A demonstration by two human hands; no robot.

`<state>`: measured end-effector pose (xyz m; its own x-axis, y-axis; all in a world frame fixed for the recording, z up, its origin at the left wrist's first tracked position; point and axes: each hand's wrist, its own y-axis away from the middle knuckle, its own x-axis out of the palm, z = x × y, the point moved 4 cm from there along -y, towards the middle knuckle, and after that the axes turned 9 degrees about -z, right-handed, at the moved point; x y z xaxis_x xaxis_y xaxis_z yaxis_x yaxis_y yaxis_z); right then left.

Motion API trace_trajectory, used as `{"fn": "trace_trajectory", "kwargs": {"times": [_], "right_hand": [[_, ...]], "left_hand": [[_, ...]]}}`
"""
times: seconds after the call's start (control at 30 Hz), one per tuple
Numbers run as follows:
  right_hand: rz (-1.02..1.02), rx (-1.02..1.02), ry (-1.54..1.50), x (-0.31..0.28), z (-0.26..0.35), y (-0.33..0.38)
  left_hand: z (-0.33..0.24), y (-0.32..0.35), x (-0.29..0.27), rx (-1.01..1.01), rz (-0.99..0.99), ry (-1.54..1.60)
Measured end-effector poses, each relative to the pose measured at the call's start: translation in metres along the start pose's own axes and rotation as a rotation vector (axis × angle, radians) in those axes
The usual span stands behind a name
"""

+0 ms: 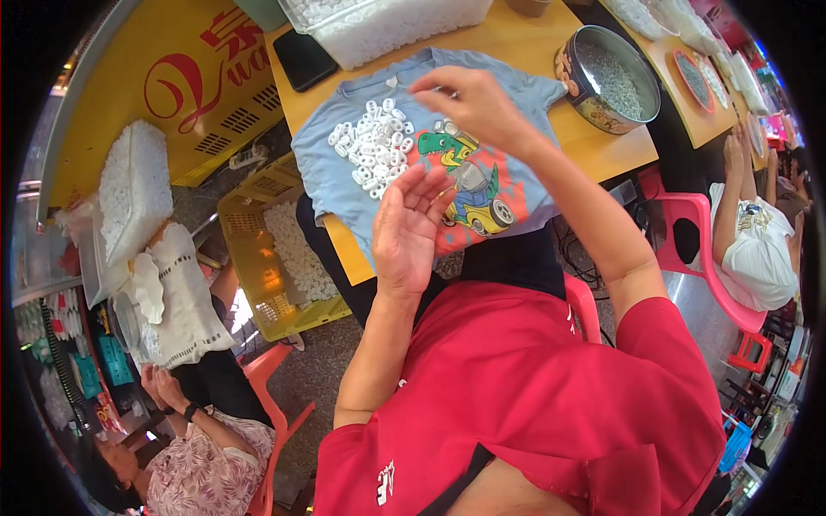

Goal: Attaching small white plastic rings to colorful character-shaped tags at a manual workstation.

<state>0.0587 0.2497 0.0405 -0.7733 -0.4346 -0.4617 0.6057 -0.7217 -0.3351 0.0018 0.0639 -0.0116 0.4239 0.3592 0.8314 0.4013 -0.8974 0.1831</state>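
A light-blue T-shirt (344,103) with a dinosaur-and-car print lies spread over the table edge and my lap. On it sits a pile of small white oval plastic pieces (379,146) with dark marks or holes. My left hand (409,228) is just on the near side of the pile, palm up, its fingers loosely curved and apart, with nothing visible in it. Over the shirt's upper right, beyond the print, my right hand (473,103) hovers with thumb and fingers drawn together. Whatever may be between those fingertips is too small to make out.
A round tin (594,107) of small metal parts stands right. At the back are a clear tub (387,34) of white pieces and a black phone (305,62). A yellow crate (245,249) stands left on the floor. Another person (211,447) sits lower left; others sit right.
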Motion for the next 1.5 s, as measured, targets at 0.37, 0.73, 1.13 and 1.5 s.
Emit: {"fn": "trace_trajectory", "kwargs": {"times": [0.37, 0.73, 1.13, 1.5], "right_hand": [[0.047, -0.078, 0.233, -0.011, -0.03, 0.022], [0.013, -0.208, 0.411, 0.034, -0.015, 0.019], [0.137, 0.481, -0.534, -0.003, -0.009, 0.039], [0.109, 0.698, -0.919, -0.009, 0.012, 0.08]], "left_hand": [[0.011, 0.003, 0.0, 0.011, 0.064, -0.367], [0.013, 0.004, -0.003, 0.011, 0.049, -0.438], [-0.008, -0.002, 0.016, 0.171, -0.093, -0.578], [-0.009, -0.02, 0.048, 0.385, -0.108, -0.567]]}}
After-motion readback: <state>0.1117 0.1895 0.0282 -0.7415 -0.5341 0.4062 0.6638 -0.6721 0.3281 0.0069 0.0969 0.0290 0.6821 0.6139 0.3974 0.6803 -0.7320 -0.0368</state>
